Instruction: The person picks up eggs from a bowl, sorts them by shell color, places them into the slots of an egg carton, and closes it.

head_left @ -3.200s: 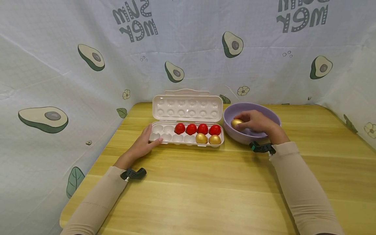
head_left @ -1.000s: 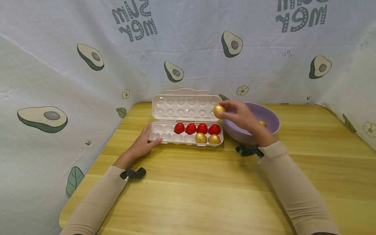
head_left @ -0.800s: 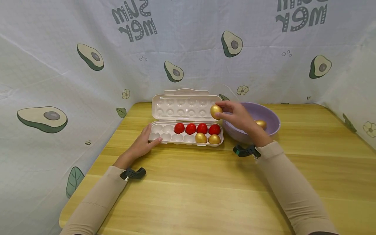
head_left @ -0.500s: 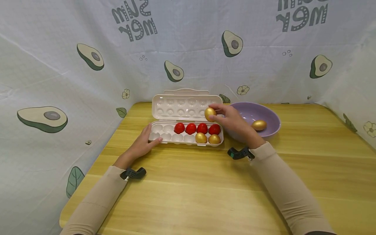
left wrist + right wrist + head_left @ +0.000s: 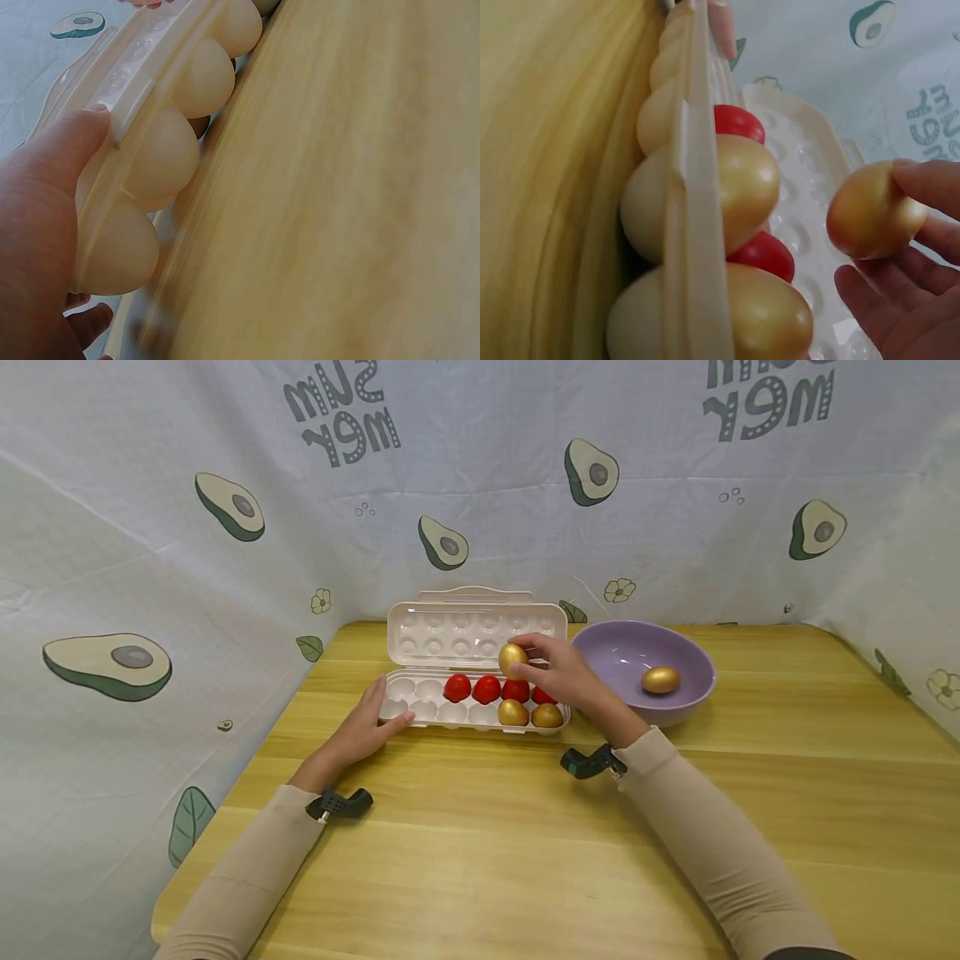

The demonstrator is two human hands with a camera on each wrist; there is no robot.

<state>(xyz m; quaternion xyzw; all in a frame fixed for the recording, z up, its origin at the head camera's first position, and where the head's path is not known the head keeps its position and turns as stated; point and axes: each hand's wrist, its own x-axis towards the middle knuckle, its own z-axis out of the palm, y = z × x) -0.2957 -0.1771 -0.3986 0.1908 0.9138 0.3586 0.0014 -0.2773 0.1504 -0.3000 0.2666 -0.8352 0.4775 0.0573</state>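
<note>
A pale plastic egg carton (image 5: 453,713) lies with its lid raised at the back. Several red eggs (image 5: 487,689) sit in the back row's right part, and two golden eggs (image 5: 513,712) fill the front row's right end. My left hand (image 5: 358,731) grips the carton's left end, thumb on the front rim, as the left wrist view (image 5: 45,202) also shows. My right hand (image 5: 564,672) pinches another golden egg (image 5: 512,660) above the carton, between thumb and fingers. In the right wrist view this held egg (image 5: 874,211) is apart from the carton, in front of its lid.
A purple bowl (image 5: 611,647) stands just right of the carton, with one golden egg (image 5: 661,680) inside. Both are near the back of the wooden table (image 5: 480,843). A curtain with printed avocados (image 5: 510,552) hangs behind and at the sides.
My right hand has lifted a golden egg out of the purple bowl and carried it left over the carton. The left hand has kept its place on the carton.
</note>
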